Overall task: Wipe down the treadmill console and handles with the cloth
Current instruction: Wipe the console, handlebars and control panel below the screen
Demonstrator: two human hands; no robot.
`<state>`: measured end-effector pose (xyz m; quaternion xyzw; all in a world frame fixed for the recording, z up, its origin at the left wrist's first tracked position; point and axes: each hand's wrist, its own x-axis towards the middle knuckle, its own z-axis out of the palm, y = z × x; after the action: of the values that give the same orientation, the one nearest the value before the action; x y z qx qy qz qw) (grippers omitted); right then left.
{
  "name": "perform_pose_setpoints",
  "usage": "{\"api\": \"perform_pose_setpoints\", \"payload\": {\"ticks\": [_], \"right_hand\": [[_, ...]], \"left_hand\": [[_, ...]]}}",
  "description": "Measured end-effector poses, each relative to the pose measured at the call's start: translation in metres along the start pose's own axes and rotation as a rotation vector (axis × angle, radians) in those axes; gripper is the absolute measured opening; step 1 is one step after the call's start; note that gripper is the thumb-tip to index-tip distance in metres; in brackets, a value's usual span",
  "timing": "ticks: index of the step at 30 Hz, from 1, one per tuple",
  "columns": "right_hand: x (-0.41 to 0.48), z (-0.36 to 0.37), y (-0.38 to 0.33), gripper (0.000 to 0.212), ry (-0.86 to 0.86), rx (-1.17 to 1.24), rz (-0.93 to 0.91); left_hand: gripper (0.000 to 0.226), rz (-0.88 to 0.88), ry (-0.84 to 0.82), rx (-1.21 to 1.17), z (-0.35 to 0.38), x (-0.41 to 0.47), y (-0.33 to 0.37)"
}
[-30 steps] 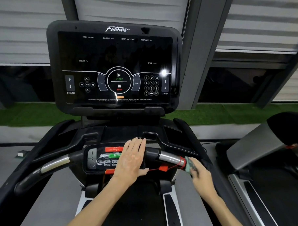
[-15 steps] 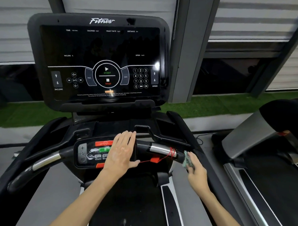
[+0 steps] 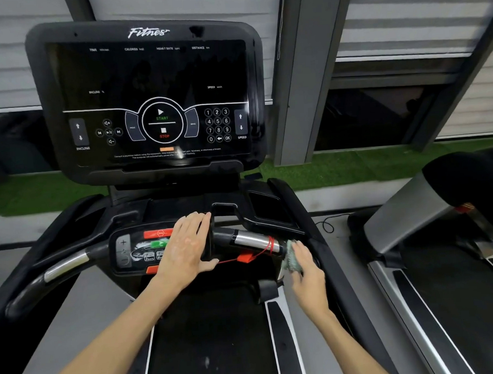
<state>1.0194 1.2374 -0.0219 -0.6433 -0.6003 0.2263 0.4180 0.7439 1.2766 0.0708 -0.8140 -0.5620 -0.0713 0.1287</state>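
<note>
Console (image 3: 150, 92): black, upright, above and behind the control panel (image 3: 135, 248); dark screen printed with START, STOP and number keys. Tray recess (image 3: 264, 205): moulded into the housing above and to the right of the control panel; dark inside, contents not discernible. Left hand (image 3: 185, 246): lies flat over the right half of the control panel, grip apart, fingers straight and side by side, thumb out along the lower edge, holding nothing. Handlebar (image 3: 250, 239): runs out to the right of the control panel, black sleeve then bare metal; a red cord (image 3: 271, 243) is wound round the metal end, and a red clip (image 3: 246, 257) hangs just below. Cloth (image 3: 291, 258): greenish, bunched, touching the handlebar's far right end. Right hand (image 3: 308, 271): grip clamped on the cloth, fingers curled over it; somewhat blurred. Walking belt (image 3: 207, 344): black, below the control panel, between the forearms.
</note>
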Motion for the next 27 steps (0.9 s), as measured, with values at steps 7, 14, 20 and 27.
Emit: {"api": "perform_pose_setpoints", "payload": {"ticks": [7,14,20,27], "right_hand": [[0.007,0.015,-0.029,0.050,0.079,-0.072,-0.034],[0.014,0.010,-0.002,0.072,-0.095,-0.091,-0.261],[0.025,-0.034,0.039,0.063,-0.306,-0.294,-0.129],[0.029,-0.023,0.017,0.067,-0.294,-0.301,-0.091]], "left_hand": [[0.109,-0.007,-0.002,-0.005,-0.002,0.000,0.003],[0.110,-0.002,-0.043,-0.013,-0.005,0.001,-0.001],[0.110,-0.009,-0.031,0.000,-0.004,0.002,0.002],[0.113,-0.031,-0.045,0.007,0.001,0.002,0.004]]}}
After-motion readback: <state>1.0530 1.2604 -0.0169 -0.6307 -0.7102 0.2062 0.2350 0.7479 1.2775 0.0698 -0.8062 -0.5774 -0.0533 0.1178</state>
